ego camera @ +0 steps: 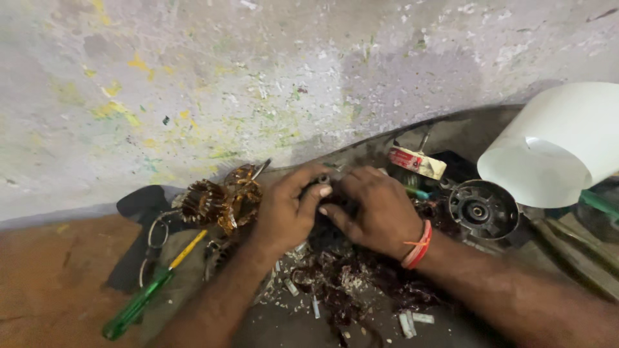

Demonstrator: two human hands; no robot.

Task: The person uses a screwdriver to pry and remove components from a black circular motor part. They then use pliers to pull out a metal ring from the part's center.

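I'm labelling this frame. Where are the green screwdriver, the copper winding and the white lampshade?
green screwdriver (132,308), head view, on its green handle.
copper winding (205,201), head view, on its coil.
white lampshade (567,122), head view, on its outer wall.

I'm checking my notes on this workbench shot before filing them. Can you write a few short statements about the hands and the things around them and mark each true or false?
1. Both hands meet on one small dark part. True.
2. The right hand wears a blue wristband. False: the band is red-orange.
3. A green-handled screwdriver lies left of the left hand. True.
4. The copper-wound coils lie right of both hands. False: they lie left of them.
5. A round metal housing sits beyond the right wrist, under a white curved sheet. True.
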